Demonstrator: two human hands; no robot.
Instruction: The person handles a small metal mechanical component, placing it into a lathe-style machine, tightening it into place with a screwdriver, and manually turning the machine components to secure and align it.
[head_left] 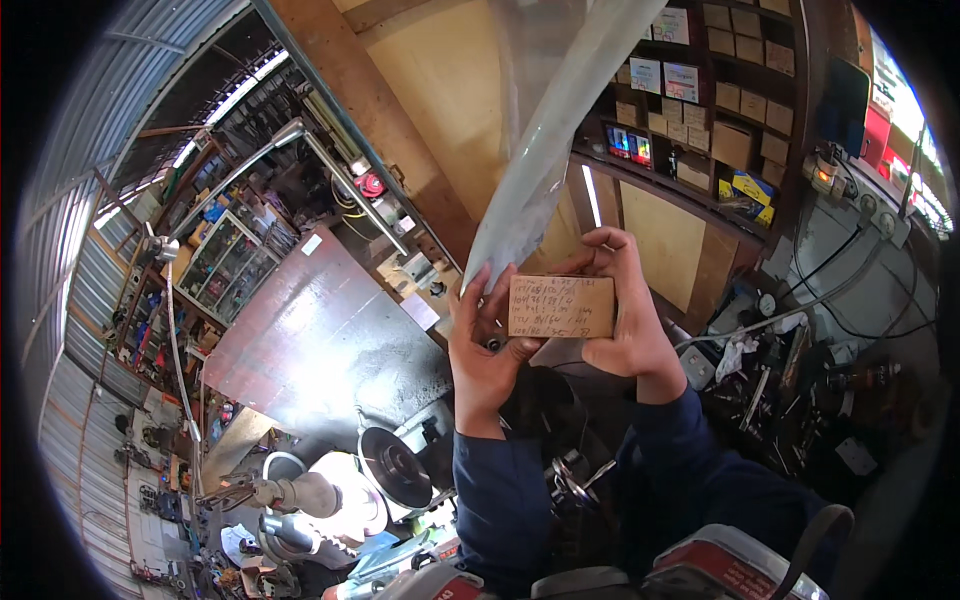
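I hold a small brown cardboard card (pixel 562 306) with handwriting up in front of me, between both hands. My left hand (pixel 482 352) grips its left edge and also pinches the lower end of a long clear plastic bag (pixel 545 150) that rises toward the top of the view. A small dark metal part (pixel 493 344) sits under the left fingers. My right hand (pixel 625 318) wraps around the card's right edge and back. Both forearms wear dark blue sleeves.
Below is a lathe with a round chuck (pixel 396 466) and a dark metal machine cover (pixel 320 345). Shelves of small cardboard boxes (pixel 735 110) stand at the upper right. A cluttered bench with cables and tools (pixel 800 360) lies to the right. Racks of parts (pixel 225 255) fill the left.
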